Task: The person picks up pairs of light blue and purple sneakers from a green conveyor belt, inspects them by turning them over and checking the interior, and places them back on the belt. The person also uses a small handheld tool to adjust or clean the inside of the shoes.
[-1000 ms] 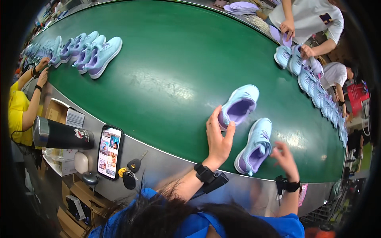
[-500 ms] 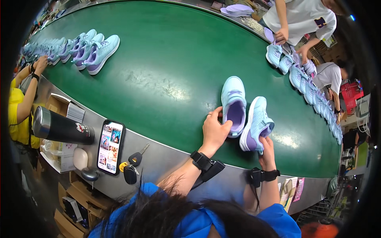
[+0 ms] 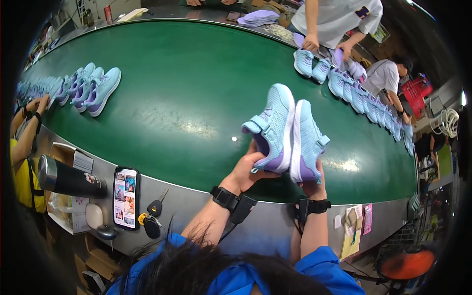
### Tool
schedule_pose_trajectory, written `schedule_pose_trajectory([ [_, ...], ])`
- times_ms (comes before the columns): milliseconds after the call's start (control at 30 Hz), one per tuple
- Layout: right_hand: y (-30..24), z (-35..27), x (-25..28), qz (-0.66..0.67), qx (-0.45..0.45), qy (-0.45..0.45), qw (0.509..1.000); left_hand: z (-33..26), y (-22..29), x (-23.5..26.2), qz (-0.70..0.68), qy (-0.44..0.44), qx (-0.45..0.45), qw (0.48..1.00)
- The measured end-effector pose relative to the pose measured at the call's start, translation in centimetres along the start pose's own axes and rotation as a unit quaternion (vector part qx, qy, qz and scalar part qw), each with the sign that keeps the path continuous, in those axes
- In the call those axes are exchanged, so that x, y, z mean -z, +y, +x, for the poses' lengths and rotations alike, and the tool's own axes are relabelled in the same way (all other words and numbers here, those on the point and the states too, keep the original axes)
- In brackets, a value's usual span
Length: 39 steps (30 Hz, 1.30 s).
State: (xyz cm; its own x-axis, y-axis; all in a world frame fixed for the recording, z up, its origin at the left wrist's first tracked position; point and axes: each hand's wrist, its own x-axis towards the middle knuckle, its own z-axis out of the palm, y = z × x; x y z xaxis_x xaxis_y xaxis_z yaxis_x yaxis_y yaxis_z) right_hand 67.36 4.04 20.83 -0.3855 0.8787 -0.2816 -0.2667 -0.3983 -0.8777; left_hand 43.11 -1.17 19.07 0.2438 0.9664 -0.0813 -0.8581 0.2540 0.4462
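Observation:
Two light blue sneakers with purple heels and white soles are held up in front of me, their soles facing each other and close together. My left hand [image 3: 248,169] grips the left sneaker [image 3: 275,128] at its heel, with fingers partly hidden behind and inside the opening. Around the heel of the right sneaker [image 3: 308,142] is my right hand [image 3: 313,184], its fingers mostly hidden by the shoe. Both toes point away from me. Below the shoes is the green work surface [image 3: 196,152].
More sneakers [image 3: 101,91] stand in rows at the left, beside a co-worker's hands. At the far right, co-workers handle another shoe row [image 3: 364,101]. Along the near metal edge lie a black tumbler [image 3: 71,177], a phone [image 3: 126,196], keys [image 3: 153,216] and a notepad [image 3: 351,236].
Both sneakers have been raised and turned from openings up onto their sides, soles brought together. My left hand now grips its shoe's heel. The view has shifted, and surrounding things appear displaced.

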Motion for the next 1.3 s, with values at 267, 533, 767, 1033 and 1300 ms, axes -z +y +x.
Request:
schedule_pose_trajectory([
  [267, -2.0, -0.4, -4.4, -0.249, 0.269, 0.124, 0.922, 0.4, -1.1, -0.9, 0.413, 0.173, -0.382, 0.808],
  [533, -1.6, -0.7, -4.6, -0.218, 0.294, 0.148, 0.919, 0.1, -1.4, -1.1, 0.440, 0.200, -0.428, 0.764],
  [767, -0.9, -0.8, -4.3, -0.131, 0.237, 0.148, 0.951, 0.3, -1.8, -0.9, 0.297, 0.113, -0.349, 0.882],
  [1033, 0.2, -0.4, -4.4, -0.022, 0.190, 0.100, 0.976, 0.3, -1.8, -0.5, 0.202, 0.061, -0.242, 0.947],
  [1300, 0.6, 0.2, -2.1, -0.292, 0.210, 0.142, 0.922, 1.7, -3.4, 1.5, 0.523, 0.275, -0.314, 0.743],
])
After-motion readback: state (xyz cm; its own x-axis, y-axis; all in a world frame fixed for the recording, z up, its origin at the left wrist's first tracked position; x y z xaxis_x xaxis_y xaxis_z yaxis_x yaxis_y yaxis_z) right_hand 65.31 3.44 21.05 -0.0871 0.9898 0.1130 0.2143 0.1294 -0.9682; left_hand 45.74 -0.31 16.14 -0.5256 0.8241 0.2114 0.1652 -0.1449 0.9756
